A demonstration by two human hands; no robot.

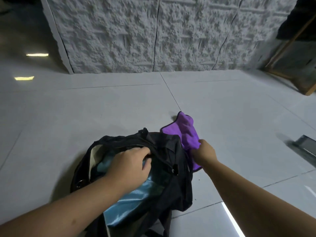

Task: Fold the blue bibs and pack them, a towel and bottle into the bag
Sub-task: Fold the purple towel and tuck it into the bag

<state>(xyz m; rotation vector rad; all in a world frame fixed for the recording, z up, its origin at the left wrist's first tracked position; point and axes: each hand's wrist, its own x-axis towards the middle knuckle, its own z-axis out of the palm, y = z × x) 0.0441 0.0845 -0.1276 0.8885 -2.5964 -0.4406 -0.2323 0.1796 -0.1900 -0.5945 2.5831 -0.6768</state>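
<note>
A black bag lies open on the tiled floor in front of me. Shiny blue bib fabric shows inside its opening. My left hand reaches into the bag, its fingers curled over the far edge of the opening. A purple towel with dark trim lies on the floor just right of the bag. My right hand grips the near part of the towel. No bottle is visible.
A rough white textured wall rises behind the floor. A wood-framed panel leans at the far right. A metal floor channel sits at the right edge. Grey tiles surround the bag.
</note>
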